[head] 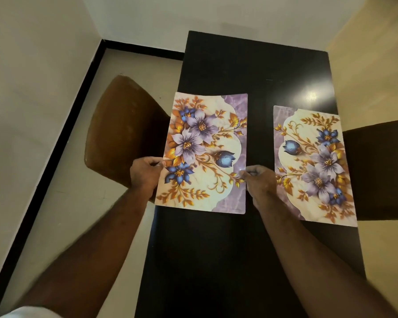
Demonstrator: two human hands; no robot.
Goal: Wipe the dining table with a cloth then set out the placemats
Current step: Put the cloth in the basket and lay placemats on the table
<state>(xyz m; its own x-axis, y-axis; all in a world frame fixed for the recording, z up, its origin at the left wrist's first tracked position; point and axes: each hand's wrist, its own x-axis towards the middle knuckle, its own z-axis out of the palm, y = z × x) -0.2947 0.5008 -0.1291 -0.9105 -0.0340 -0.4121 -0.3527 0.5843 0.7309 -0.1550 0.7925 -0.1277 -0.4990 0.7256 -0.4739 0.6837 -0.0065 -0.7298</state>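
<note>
Left hand (pixel 147 173) and right hand (pixel 259 180) each pinch a side edge of the left mat (pixel 205 154), hanging over the table's (pixel 251 65) left edge. Right mat (pixel 315 166) lies flat. No cloth visible; wiping probably done. 2 mats out, any others unseen.

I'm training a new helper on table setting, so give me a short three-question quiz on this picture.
1. True or false: the left hand and the right hand both hold the left placemat.
2. How many placemats are in view?
3. The right placemat is: A) flat on the table; B) rolled up; C) folded in half.

Key: 1 true; 2 two; 3 A.
</note>
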